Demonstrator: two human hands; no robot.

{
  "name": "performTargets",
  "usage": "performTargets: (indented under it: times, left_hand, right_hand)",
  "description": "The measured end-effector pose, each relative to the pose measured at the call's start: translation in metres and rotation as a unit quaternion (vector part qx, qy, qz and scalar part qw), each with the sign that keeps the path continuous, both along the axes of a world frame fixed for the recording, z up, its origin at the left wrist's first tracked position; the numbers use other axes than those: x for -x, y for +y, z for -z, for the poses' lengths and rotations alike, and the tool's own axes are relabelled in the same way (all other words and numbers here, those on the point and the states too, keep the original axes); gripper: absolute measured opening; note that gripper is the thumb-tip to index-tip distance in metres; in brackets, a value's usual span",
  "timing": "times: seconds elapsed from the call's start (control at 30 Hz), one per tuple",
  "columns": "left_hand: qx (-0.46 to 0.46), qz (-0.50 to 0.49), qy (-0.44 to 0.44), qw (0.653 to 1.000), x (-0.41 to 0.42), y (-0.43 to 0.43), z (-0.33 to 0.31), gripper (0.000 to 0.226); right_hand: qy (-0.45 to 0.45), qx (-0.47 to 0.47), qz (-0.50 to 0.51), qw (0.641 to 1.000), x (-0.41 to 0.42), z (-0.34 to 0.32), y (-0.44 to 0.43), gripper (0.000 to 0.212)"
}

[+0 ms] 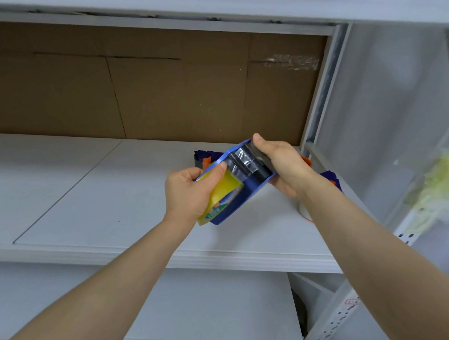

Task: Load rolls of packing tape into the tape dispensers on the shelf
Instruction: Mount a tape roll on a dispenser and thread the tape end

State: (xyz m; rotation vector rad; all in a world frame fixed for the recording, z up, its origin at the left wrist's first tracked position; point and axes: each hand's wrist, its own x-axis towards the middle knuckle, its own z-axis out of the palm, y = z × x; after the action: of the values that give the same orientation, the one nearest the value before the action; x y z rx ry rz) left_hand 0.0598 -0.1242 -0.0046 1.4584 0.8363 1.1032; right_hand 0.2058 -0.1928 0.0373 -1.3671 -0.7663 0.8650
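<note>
Your left hand (190, 196) is clamped on the yellow end of the blue tape dispenser (249, 192), with the thumb laid over its top edge. Your right hand (284, 165) is curled round the roll of tape (247, 163), which sits at the dispenser's far end against the blue frame. You hold the dispenser tilted above the white shelf (87, 192). A second dispenser (204, 158) lies on the shelf behind it, and a third dispenser (329, 178) shows beside your right wrist. Both are largely hidden. Brown cardboard (159, 94) backs the shelf.

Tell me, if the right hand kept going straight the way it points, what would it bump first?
Probably the brown cardboard at the back of the shelf. The right hand, its grip round the tape roll in the blue dispenser, points toward it; depth is hard to judge.
</note>
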Motion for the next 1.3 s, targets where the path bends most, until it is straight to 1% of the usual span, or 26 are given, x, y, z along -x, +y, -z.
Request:
performTargets:
  times: [0.03,0.07,0.17,0.23,0.27,0.37,0.4,0.5,0.53,0.57,0.6,0.63,0.67,0.7,0.73,0.8,0.87,0.9,0.93,0.97,1.0,1.07,1.1,1.13,1.2,1.3]
  left_hand:
    - [0.013,0.001,-0.004,1.000,0.001,0.000,-0.003,0.042]
    - [0.026,0.001,-0.009,1.000,0.002,0.001,-0.006,0.043]
    - [0.032,0.000,0.003,0.999,0.004,0.004,-0.009,0.041]
    - [0.038,-0.001,0.006,0.999,0.005,0.004,-0.009,0.043]
    - [0.044,-0.004,0.000,0.999,0.004,0.004,-0.009,0.046]
    - [0.060,-0.015,-0.015,0.998,0.004,0.008,-0.011,0.049]
    - [0.068,-0.016,-0.016,0.997,0.004,0.010,-0.011,0.047]
    - [0.117,-0.026,-0.045,0.992,0.008,0.014,-0.010,0.045]
    - [0.144,-0.035,-0.072,0.986,0.009,0.015,-0.010,0.044]
    - [0.173,-0.041,-0.102,0.979,0.010,0.017,-0.009,0.043]
    - [0.202,-0.043,-0.127,0.970,0.011,0.020,-0.009,0.040]
    - [0.230,-0.042,-0.141,0.962,0.012,0.022,-0.007,0.036]
    - [0.255,-0.036,-0.147,0.955,0.012,0.024,-0.005,0.035]
    - [0.276,-0.024,-0.145,0.950,0.013,0.025,-0.003,0.037]
    - [0.293,-0.009,-0.135,0.947,0.014,0.027,-0.002,0.042]
    - [0.317,0.017,-0.095,0.943,0.016,0.030,-0.002,0.054]
    - [0.334,0.050,-0.059,0.939,0.018,0.034,-0.005,0.067]
    - [0.335,0.068,-0.036,0.939,0.019,0.036,-0.006,0.073]
    - [0.321,0.080,0.005,0.944,0.021,0.039,-0.006,0.075]
    - [0.294,0.086,0.059,0.950,0.024,0.043,-0.006,0.073]
    - [0.263,0.087,0.111,0.955,0.026,0.045,-0.005,0.064]
    - [0.210,0.077,0.181,0.958,0.034,0.051,-0.002,0.048]
    - [0.191,0.070,0.203,0.958,0.037,0.055,0.000,0.047]
    - [0.175,0.070,0.219,0.957,0.040,0.059,0.001,0.045]
    - [0.152,0.075,0.242,0.955,0.043,0.062,0.003,0.033]
    - [0.126,0.055,0.244,0.960,0.045,0.067,0.005,0.017]
  right_hand:
    - [0.039,-0.021,-0.002,0.999,0.000,0.001,-0.001,0.030]
    - [0.056,-0.045,-0.003,0.997,0.001,0.003,-0.001,0.027]
    - [0.020,-0.065,0.034,0.997,0.001,0.006,0.002,0.022]
    - [0.038,-0.065,0.057,0.996,0.002,0.007,0.004,0.020]
    - [0.050,-0.070,0.058,0.995,0.003,0.008,0.005,0.018]
    - [0.029,-0.082,0.036,0.996,0.006,0.010,0.008,0.016]
    - [0.040,-0.086,0.027,0.995,0.007,0.012,0.008,0.017]
    - [0.141,-0.100,-0.014,0.985,0.009,0.021,0.004,0.017]
    - [0.126,-0.091,-0.025,0.987,0.011,0.028,0.003,0.014]
    - [0.075,-0.062,-0.035,0.995,0.014,0.036,0.002,0.012]
    - [0.020,-0.025,-0.050,0.998,0.020,0.044,0.002,0.015]
    - [-0.022,0.012,-0.061,0.998,0.027,0.052,0.002,0.025]
    - [-0.039,0.040,-0.059,0.997,0.035,0.058,0.004,0.036]
    - [-0.046,0.053,-0.046,0.996,0.041,0.063,0.006,0.041]
    - [-0.058,0.058,-0.025,0.996,0.047,0.066,0.009,0.041]
    - [-0.090,0.068,0.018,0.993,0.054,0.071,0.015,0.028]
    - [-0.093,0.073,0.041,0.992,0.056,0.076,0.021,0.017]
    - [-0.094,0.074,0.050,0.992,0.056,0.077,0.024,0.014]
    - [-0.097,0.077,0.054,0.991,0.055,0.077,0.027,0.012]
    - [-0.103,0.081,0.055,0.990,0.054,0.076,0.029,0.011]
    - [-0.108,0.086,0.054,0.989,0.053,0.075,0.032,0.009]
    - [-0.125,0.101,0.052,0.986,0.051,0.076,0.038,0.004]
    - [-0.138,0.111,0.052,0.983,0.051,0.077,0.041,0.003]
    - [-0.149,0.121,0.052,0.980,0.051,0.078,0.044,0.007]
    - [-0.158,0.134,0.049,0.977,0.054,0.080,0.050,0.016]
    - [-0.127,0.134,0.026,0.982,0.060,0.081,0.056,0.020]
